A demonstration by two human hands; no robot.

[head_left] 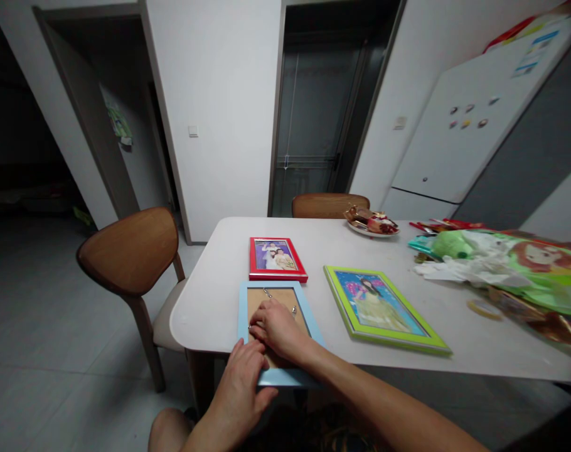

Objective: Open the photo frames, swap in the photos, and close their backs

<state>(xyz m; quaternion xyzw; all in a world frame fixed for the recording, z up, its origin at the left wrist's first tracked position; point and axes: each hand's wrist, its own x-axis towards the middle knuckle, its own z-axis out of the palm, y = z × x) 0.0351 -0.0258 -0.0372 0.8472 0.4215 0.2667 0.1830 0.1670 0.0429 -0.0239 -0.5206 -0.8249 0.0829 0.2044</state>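
A light blue picture frame (243,307) lies back side up at the table's near edge, its brown backing board (280,296) showing small metal fasteners. My right hand (276,328) reaches over the board, fingers bent together at its left side; whatever they pinch is too small to make out. At the frame's lower left corner rests my left hand (245,376), thumb apart from the other fingers, touching the frame. Behind the blue frame is a red picture frame (278,276) with a photo. To the right lies a green picture frame (393,342), photo side up.
The white table (205,276) holds a plate of food (373,225) at the back and plastic bags (511,263) with a roll of tape (484,309) on the right. Wooden chairs stand at the left (130,251) and behind (330,204).
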